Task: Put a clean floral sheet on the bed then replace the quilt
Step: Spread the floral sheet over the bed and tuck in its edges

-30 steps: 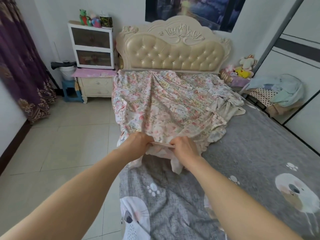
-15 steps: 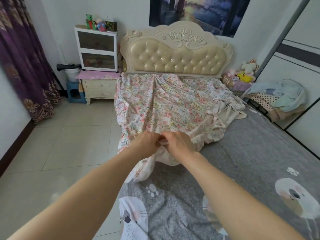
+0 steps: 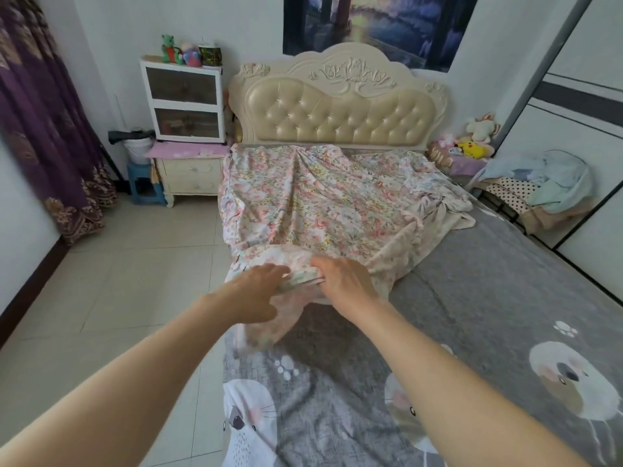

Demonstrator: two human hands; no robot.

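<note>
A pink floral sheet (image 3: 320, 200) lies crumpled over the head half of the bed, below the cream tufted headboard (image 3: 337, 109). Its near edge is bunched up at the bed's left side. My left hand (image 3: 259, 291) and my right hand (image 3: 344, 281) sit close together on that bunched edge, and both grip the fabric. Part of the sheet hangs below my hands over the bed's side. A grey sheet with cartoon animals (image 3: 472, 332) covers the foot half of the bed. No quilt is clearly in view.
A cream nightstand (image 3: 192, 176) with a white cabinet (image 3: 183, 99) stands left of the headboard. Purple curtains (image 3: 43, 123) hang at far left over tiled floor (image 3: 118, 281). Plush toys (image 3: 475, 143) and piled cloths (image 3: 546, 183) sit right of the bed by a wardrobe.
My hands have come closer together on the sheet's near edge and gathered more fabric. The view has shifted slightly, and the hanging part of the sheet has swung.
</note>
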